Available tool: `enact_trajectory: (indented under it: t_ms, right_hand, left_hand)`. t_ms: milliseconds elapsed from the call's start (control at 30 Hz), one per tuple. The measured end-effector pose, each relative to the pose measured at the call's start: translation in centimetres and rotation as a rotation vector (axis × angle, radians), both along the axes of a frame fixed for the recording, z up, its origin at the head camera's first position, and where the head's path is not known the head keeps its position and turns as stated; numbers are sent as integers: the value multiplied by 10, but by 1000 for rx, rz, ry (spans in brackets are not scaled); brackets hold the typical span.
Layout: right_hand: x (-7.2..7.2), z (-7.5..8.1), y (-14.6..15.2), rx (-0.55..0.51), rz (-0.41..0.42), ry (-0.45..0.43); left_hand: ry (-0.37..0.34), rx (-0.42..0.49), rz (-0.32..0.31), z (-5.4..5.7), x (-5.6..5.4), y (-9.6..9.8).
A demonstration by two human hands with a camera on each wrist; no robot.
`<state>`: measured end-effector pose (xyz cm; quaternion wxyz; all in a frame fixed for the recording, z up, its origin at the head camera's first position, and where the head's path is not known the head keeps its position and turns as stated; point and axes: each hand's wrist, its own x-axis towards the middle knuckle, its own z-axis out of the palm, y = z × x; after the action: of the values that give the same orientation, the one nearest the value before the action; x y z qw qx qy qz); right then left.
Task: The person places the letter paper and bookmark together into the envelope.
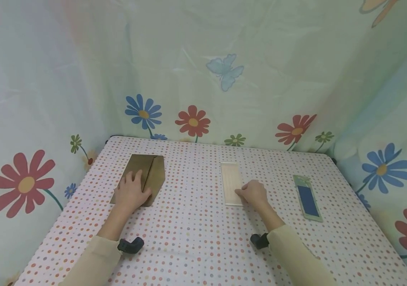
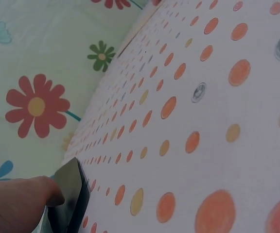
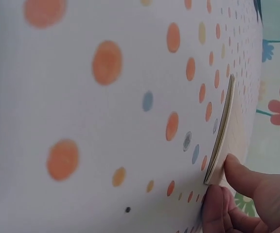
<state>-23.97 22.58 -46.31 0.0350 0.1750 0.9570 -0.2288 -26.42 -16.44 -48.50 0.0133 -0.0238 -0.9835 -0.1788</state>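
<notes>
My left hand (image 1: 131, 192) rests with spread fingers on a brown, flat, envelope-like case (image 1: 155, 172) with a slanted flap edge. In the left wrist view the thumb lies against the side of this case (image 2: 72, 189). My right hand (image 1: 254, 194) pinches the near right edge of a thin cream rectangular piece (image 1: 230, 178) with fine lengthwise lines. The right wrist view shows the thumb on top of this cream piece (image 3: 232, 141) and curled fingers at its underside; it looks layered at the edge and lies slightly raised there. What it is exactly, I cannot tell.
Right of the right hand lies a pale green strip with a blue panel (image 1: 308, 198). All of it lies on a dotted white tablecloth (image 1: 189, 246). Flower-printed curtains (image 1: 175, 59) stand behind and at both sides. A black wrist-worn device (image 1: 130, 245) sits on each wrist.
</notes>
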Motion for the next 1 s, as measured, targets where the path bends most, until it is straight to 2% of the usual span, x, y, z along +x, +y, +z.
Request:
enact_trajectory:
  t_ms: [133, 767, 1000]
  right_hand:
    - [-1, -2, 1, -15, 4, 9]
    - [-3, -3, 6, -111, -55, -58]
    - [-3, -3, 7, -166, -46, -69]
  left_hand:
    - [-1, 10, 6, 0, 0, 0]
    - [-8, 23, 17, 2, -1, 0]
    - [6, 34, 13, 2, -1, -3]
